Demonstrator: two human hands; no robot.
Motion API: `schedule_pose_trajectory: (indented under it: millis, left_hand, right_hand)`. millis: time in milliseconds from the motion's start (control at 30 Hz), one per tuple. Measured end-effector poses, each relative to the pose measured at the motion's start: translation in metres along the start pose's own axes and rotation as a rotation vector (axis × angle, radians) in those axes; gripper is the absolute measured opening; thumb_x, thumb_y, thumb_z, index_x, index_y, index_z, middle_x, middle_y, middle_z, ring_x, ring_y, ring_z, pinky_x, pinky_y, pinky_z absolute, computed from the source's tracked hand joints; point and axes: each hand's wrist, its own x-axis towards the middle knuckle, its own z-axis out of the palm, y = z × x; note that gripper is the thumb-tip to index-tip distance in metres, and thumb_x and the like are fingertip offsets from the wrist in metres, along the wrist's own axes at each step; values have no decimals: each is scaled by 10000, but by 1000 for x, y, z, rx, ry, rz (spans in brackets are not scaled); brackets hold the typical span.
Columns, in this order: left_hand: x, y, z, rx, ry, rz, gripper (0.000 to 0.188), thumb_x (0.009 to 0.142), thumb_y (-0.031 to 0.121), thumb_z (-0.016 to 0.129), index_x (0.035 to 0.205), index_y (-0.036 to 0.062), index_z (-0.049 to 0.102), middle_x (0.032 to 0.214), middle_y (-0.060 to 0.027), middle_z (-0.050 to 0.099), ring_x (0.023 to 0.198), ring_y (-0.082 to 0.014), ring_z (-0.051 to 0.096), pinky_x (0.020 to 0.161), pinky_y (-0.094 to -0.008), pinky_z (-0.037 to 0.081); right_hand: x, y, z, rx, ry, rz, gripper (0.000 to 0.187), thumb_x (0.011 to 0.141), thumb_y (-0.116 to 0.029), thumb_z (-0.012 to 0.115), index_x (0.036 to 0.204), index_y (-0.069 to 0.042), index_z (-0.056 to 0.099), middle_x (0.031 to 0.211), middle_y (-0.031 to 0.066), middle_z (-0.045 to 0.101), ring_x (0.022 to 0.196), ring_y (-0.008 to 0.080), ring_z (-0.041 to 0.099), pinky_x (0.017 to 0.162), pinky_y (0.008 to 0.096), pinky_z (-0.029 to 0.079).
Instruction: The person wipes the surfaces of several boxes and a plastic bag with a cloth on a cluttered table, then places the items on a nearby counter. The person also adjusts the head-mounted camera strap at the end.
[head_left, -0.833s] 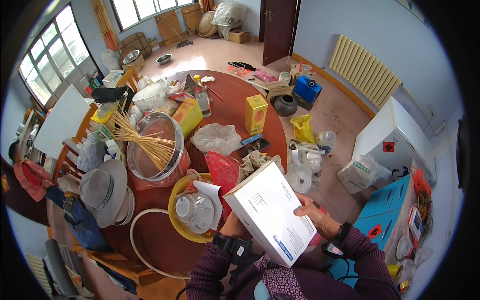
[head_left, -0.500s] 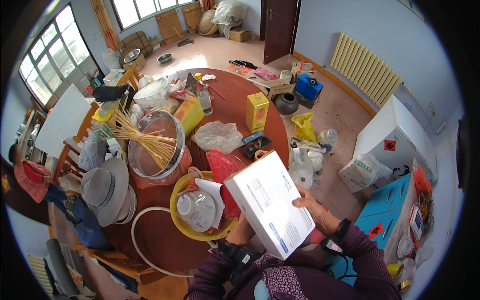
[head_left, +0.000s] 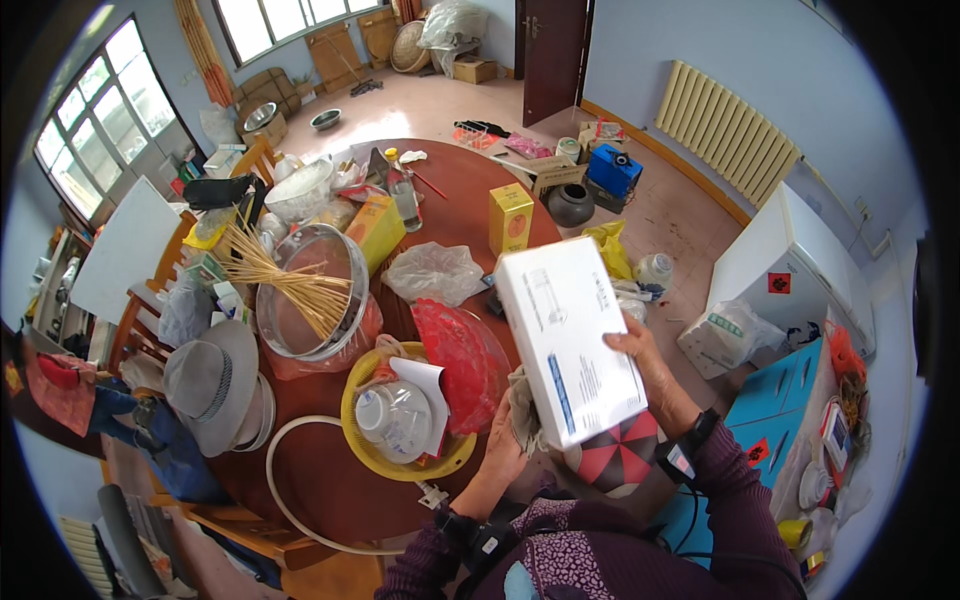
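Observation:
A white cardboard box [head_left: 572,335] with a blue strip and printing is held tilted over the table's near right edge. My right hand [head_left: 655,372] grips its right side, thumb on the front face, the other fingers hidden behind. At the box's lower left, my left hand [head_left: 503,448] is closed on a crumpled grey cloth [head_left: 524,410], which lies against the box's edge. Left of my hands stands a yellow basket [head_left: 368,455] with a clear plastic jug [head_left: 393,420] and white paper in it. A red plastic bag [head_left: 460,355] lies behind the basket.
The round table [head_left: 330,490] also bears a metal sieve [head_left: 355,270] with sticks, grey hats [head_left: 215,380], a yellow box [head_left: 511,215] and a white hose [head_left: 275,470]. A red-and-black patterned round seat [head_left: 620,455] is below the box. Blue cabinets [head_left: 765,400] stand at right.
The white box has moved up and right and turned more upright. My left hand has come out from behind it, with the grey cloth now showing.

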Motion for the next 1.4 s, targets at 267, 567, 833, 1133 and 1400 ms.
schedule_pose_trajectory:
  millis: [267, 567, 833, 1133, 1400]
  left_hand:
    - [8, 20, 17, -62, 20, 225, 491, 987, 316, 428, 1416, 111, 306, 1366, -58, 441, 1248, -226, 444, 1035, -405, 391]
    - [36, 14, 22, 189, 139, 355, 766, 902, 527, 513, 1463, 149, 153, 1444, -77, 267, 1286, -215, 329, 1046, -383, 315]
    - [36, 16, -2, -117, 84, 94, 805, 847, 652, 460, 1397, 82, 317, 1342, -117, 450, 1196, -281, 477, 999, -422, 414]
    - [25, 21, -3, -195, 36, -33, 795, 857, 641, 432, 1404, 79, 304, 1325, -145, 466, 1184, -285, 504, 962, -435, 462]
    - [30, 38, 31, -55, 106, 24, 589, 945, 474, 388, 1371, 70, 341, 1278, -167, 507, 1096, -284, 579, 875, -399, 532]
  right_hand:
    - [2, -22, 7, -337, 67, -278, 825, 658, -78, 775, 1371, 6, 369, 1114, 141, 598, 967, 198, 609, 840, 328, 503]
    - [-22, 7, 52, -1271, 78, -839, 818, 607, -201, 798, 1311, -44, 414, 1142, 190, 474, 1024, 363, 480, 870, 415, 424]
    - [-39, 23, 49, -1189, -272, -797, 806, 681, -319, 782, 1334, -36, 403, 1282, 187, 430, 1168, 377, 410, 1007, 433, 340]
    - [-27, 33, 21, -885, -265, -419, 947, 660, -447, 802, 1380, -39, 342, 1413, 181, 338, 1340, 335, 294, 1096, 430, 256]
    - [-29, 37, 12, -706, -271, -186, 1048, 634, -447, 823, 1440, -93, 255, 1450, 134, 289, 1351, 295, 274, 1066, 465, 294]
